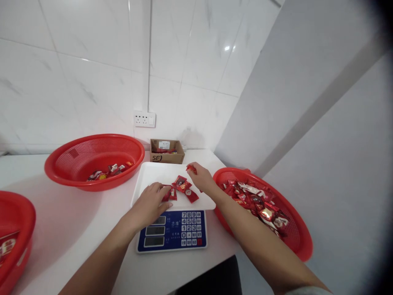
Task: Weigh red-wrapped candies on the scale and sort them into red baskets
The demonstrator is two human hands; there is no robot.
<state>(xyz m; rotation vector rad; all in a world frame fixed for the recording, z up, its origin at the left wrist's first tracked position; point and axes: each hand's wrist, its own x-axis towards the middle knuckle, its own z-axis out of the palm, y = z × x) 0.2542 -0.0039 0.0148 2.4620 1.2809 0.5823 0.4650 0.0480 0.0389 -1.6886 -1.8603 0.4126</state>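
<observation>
My left hand point(150, 203) is over the left part of the scale's white tray point(147, 174), thumb and fingers apart around small red wrapped packets. I cannot tell whether it presses on them. Several more red packets point(183, 187) lie loosely in the middle of the tray. Above the tray's right side, my right hand point(202, 179) is closed on a small red packet point(191, 169), which sticks out beyond the fingertips. The scale's blue keypad panel point(172, 231) faces me; its displays look dark.
A red basket point(299, 229) full of wrapped packets stands at the right, under my right forearm. Another red basket point(61, 155) with fewer packets is at the back left. A third basket point(26, 217) is cut off at left. Behind the scale sits a small cardboard box point(167, 158).
</observation>
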